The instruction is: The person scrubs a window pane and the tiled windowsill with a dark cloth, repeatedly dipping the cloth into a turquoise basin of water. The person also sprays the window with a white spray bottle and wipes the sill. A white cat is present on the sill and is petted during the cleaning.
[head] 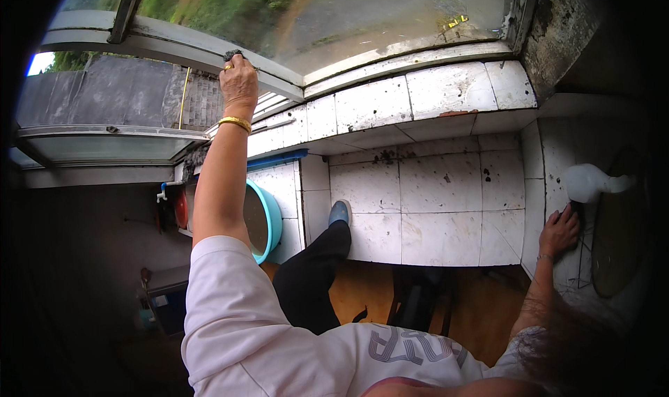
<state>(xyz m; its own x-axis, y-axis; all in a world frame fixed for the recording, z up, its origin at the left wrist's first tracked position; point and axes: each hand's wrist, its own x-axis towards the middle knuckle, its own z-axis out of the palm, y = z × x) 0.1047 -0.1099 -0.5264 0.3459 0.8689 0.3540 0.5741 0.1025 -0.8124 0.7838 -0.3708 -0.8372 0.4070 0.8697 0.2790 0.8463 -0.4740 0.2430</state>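
Note:
My left hand (239, 80) is raised to the white window frame (180, 45), gripping a dark grey scouring pad (233, 55), apparently steel wool, against the frame's rail. A gold-coloured bracelet (236, 123) circles that wrist. Behind the rail stands a smeared glass pane (360, 20). Far to the right, my right hand (560, 232) rests on a white tiled surface (556, 151), fingers over a dark spot that I cannot make out. Just beyond its fingertips sits a whitish, rounded plastic vessel (584, 183) with a narrow neck or handle.
Below the window runs a dirt-specked tiled sill (371, 104). A turquoise basin (275, 222) of murky water stands beside my left arm, near a blue pipe (277, 159) and a tap (162, 192). My blue shoe (339, 212) is on the lower tiled surface (439, 235), above a brown floor (360, 287).

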